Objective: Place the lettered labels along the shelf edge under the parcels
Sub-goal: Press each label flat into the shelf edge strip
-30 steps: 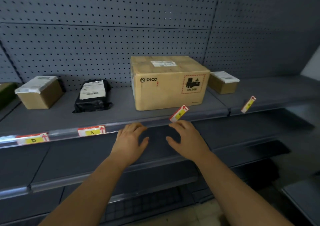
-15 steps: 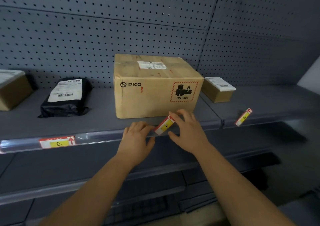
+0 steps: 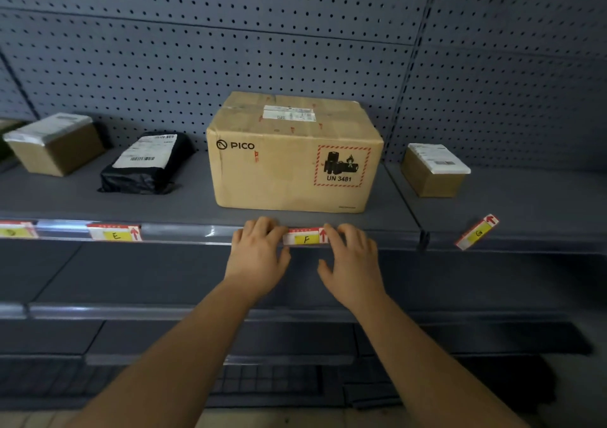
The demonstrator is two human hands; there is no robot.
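At the centre of the frame, the white-and-red paper label with a yellow patch lettered F [image 3: 306, 237] lies level along the clear plastic strip of the grey metal shelf edge [image 3: 184, 232], its long axis running left to right, directly below the large brown cardboard PICO box [image 3: 292, 154]. The left hand [image 3: 258, 256] presses at the label's left end and the right hand [image 3: 353, 260] at its right end. Both hands are spread and flat, fingertips on the strip, gripping nothing; the label sits between them, equally near to each. I judge they are seating it into the strip, so this label looks almost done.

To the left along the same edge, a matching label lettered E [image 3: 115, 233] sits under the black plastic mailer bag [image 3: 147, 164], and another, blurred and probably D [image 3: 16, 230], sits under the small brown box with a white sheet on top [image 3: 54, 143].

At the right of the frame, the label lettered G [image 3: 478, 233] lies tilted on the next shelf section, one end raised, near the small tan box [image 3: 433, 174] and not yet set in the edge. It lies well to the right of the hands, nearer the right one, and would need turning level.
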